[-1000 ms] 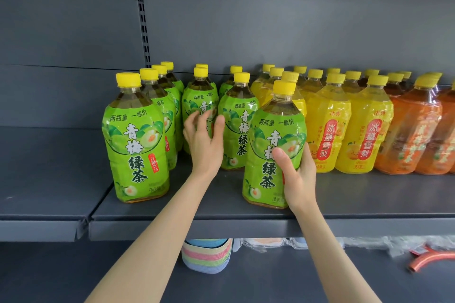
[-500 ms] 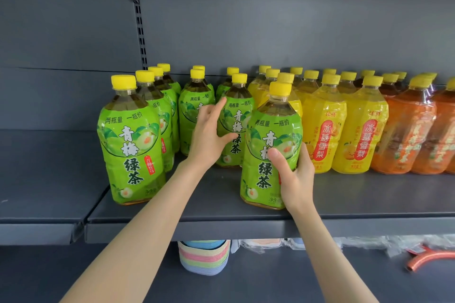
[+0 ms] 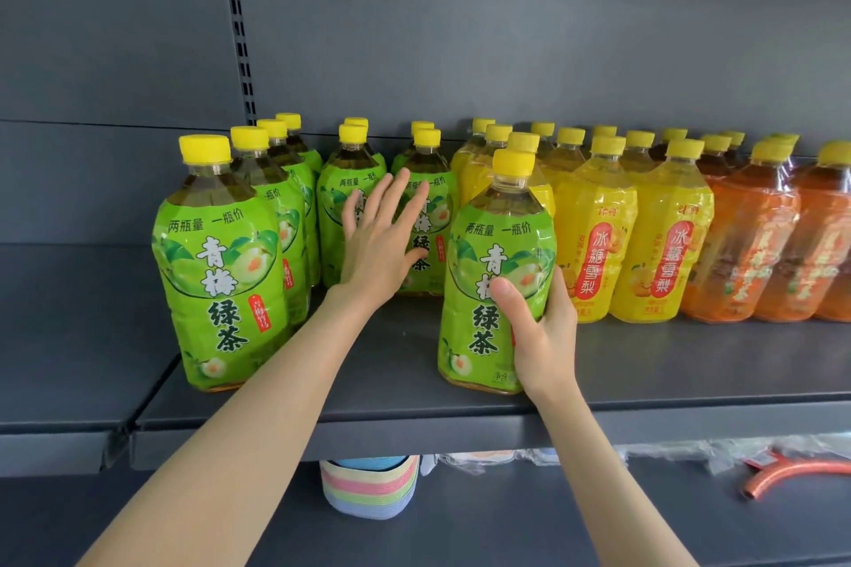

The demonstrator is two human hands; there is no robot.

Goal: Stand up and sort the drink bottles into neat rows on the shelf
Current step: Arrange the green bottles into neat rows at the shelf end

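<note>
Head | left hand (image 3: pixel 377 244) fingers spread on glossy rear bottle (image 3: pixel 437 209) | right hand (image 3: pixel 539 331) grips front bottle (image 3: pixel 488 272)

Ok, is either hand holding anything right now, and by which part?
The right hand grips the front green tea bottle round its lower body, over the label. The left hand holds nothing, open and flat before the rear green bottles.

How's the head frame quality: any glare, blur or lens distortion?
Head view: soft, even light, no hard shadows; crinkly highlights on the orange bottles; label text on the green bottle held by the right hand sharp; left hand only faintly soft; wide-angle lens bows the slotted upright near the corner.
</note>
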